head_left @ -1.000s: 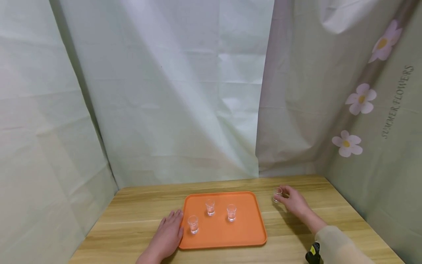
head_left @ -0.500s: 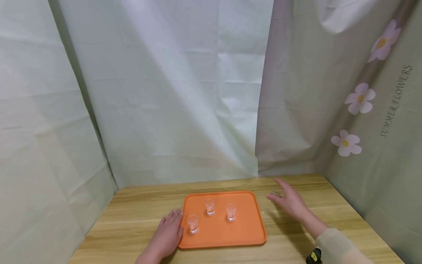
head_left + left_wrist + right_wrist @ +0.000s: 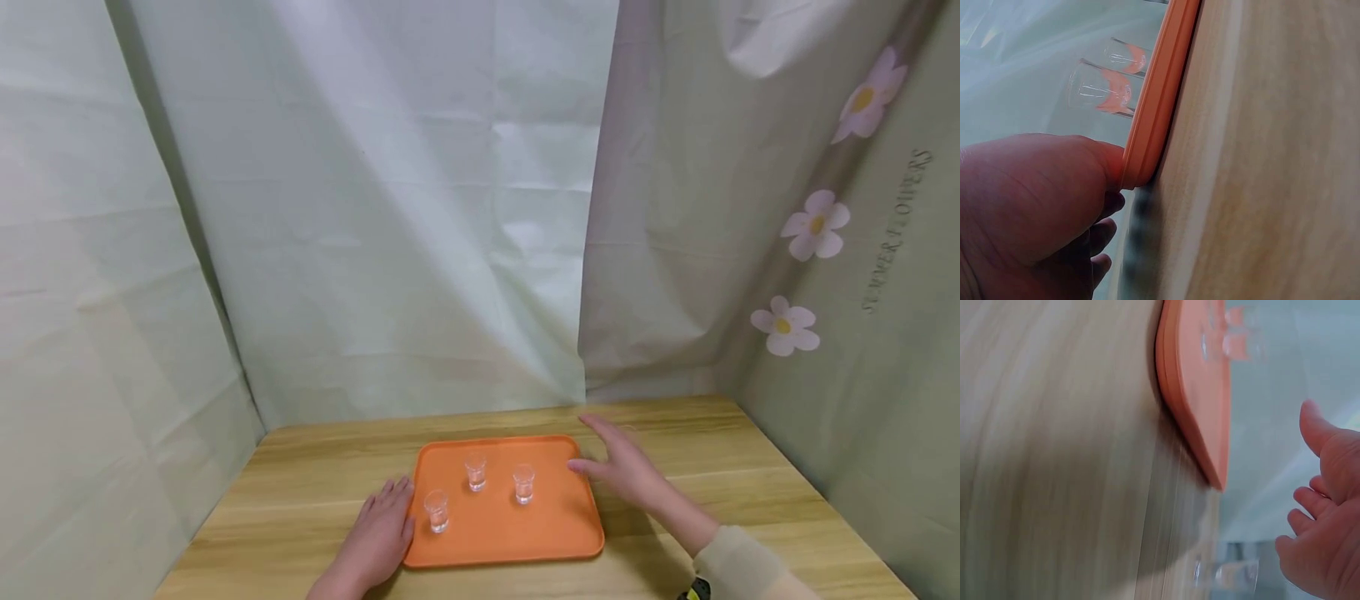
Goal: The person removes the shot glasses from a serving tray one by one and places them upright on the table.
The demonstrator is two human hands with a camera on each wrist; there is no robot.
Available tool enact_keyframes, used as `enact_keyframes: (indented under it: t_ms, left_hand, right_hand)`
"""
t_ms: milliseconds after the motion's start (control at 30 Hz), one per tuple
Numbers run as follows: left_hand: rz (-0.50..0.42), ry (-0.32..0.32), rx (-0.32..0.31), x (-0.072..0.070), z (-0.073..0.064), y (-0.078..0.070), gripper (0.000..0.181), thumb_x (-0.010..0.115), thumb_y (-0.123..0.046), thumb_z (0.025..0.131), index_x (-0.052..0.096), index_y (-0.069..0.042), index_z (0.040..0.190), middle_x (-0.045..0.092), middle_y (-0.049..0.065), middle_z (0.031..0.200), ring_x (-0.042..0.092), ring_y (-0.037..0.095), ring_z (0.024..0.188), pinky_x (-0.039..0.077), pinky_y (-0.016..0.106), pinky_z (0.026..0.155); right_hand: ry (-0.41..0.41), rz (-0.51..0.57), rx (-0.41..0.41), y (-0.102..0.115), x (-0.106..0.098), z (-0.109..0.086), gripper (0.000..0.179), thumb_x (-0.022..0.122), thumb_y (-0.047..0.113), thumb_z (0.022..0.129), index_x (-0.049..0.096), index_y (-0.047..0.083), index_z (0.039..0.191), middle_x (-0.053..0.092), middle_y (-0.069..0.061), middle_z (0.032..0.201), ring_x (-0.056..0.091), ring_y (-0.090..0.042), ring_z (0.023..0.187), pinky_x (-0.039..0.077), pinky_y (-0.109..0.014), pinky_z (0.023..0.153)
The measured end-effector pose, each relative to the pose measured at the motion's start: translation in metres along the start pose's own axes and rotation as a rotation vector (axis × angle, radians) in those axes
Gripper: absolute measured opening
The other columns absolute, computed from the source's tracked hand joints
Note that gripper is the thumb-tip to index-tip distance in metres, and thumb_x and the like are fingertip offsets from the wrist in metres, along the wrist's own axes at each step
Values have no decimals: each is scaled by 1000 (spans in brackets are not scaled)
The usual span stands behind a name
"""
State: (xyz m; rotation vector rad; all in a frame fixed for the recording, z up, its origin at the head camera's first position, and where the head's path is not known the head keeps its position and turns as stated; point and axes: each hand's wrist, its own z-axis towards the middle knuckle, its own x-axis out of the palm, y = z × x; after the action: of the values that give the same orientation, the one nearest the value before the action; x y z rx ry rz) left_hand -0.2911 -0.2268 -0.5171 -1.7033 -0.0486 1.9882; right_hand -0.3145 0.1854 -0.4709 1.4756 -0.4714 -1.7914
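An orange tray (image 3: 517,543) lies on the wooden table, bearing three small clear shot glasses: one at the left (image 3: 437,512), one farther back (image 3: 476,473), one right of the middle (image 3: 523,485). My left hand (image 3: 377,535) rests along the tray's left edge, its thumb against the rim and fingers extended on the far side. Over the tray's right edge hovers my right hand (image 3: 628,468), thumb and fingers spread apart, holding nothing. Another shot glass (image 3: 1235,575) stands on the table right of the tray; in the head view my right hand hides most of it.
The wooden table (image 3: 285,500) extends past the tray on both sides. Pale curtains (image 3: 420,250) hang behind it and at both sides; the right one (image 3: 825,400) carries printed flowers and lettering.
My right hand has let go of the shot glass on the table right of the tray, spread its fingers and moved left to the tray's edge. My left hand stays in place.
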Motion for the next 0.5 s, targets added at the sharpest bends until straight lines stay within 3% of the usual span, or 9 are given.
enact_keyframes:
  t_ms: [300, 500]
  left_hand:
    - [2, 12, -10, 0, 1, 0, 51, 68, -11, 108, 58, 12, 151, 54, 30, 160, 42, 56, 153, 29, 75, 123]
    - [-11, 8, -8, 1, 2, 2, 50, 68, -10, 107, 58, 13, 151, 55, 32, 158, 43, 56, 152, 30, 77, 122]
  right_hand:
    - [138, 75, -98, 16, 22, -2, 82, 85, 31, 100, 46, 3, 166, 47, -22, 168, 38, -51, 157, 36, -70, 123]
    - [214, 127, -85, 25, 35, -1, 82, 85, 35, 100, 47, 8, 167, 50, -14, 168, 43, -48, 154, 39, -70, 120]
